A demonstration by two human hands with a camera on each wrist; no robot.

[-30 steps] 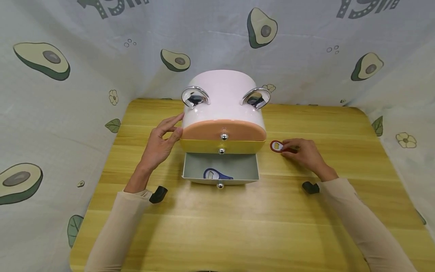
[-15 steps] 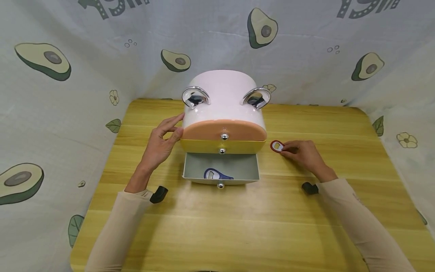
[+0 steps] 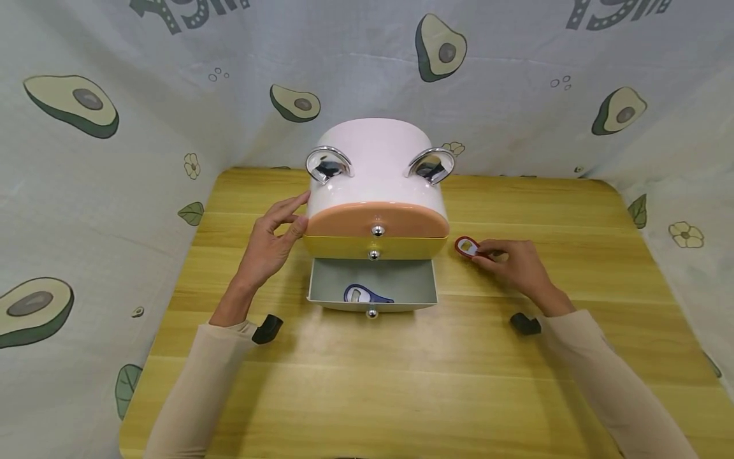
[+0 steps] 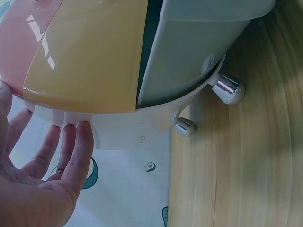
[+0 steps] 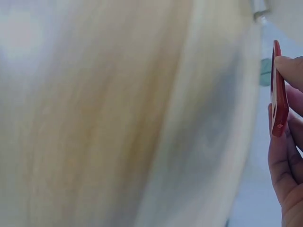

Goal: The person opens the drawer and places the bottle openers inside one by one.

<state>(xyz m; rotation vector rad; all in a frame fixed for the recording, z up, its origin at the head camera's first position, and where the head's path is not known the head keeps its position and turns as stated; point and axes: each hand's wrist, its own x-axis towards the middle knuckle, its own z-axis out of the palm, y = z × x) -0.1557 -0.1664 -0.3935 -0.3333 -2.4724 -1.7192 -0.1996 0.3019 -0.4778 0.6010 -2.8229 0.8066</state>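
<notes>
A small white drawer box point(image 3: 375, 146) with silver eye-like loops and orange, yellow and grey-green drawers stands on the table. Its lowest drawer point(image 3: 321, 280) is pulled out, and a blue bottle opener point(image 3: 358, 294) lies inside. My left hand point(image 3: 271, 245) rests its outstretched fingertips on the box's left side; in the left wrist view the fingers point(image 4: 78, 161) touch the white shell. To the right of the box, my right hand point(image 3: 516, 264) pinches a red bottle opener point(image 3: 460, 247) between thumb and fingers. The right wrist view shows the red opener point(image 5: 280, 104) edge-on.
The wooden table point(image 3: 390, 389) stretches in front of the box and to both sides. Behind and beside it hangs a pale cloth point(image 3: 367, 57) printed with avocados. Silver knobs point(image 3: 372, 313) stick out from the drawer fronts.
My right hand has closed further over the red opener's handle, and the opener now looks tilted. The left hand, the box and the blue opener stay where they were.
</notes>
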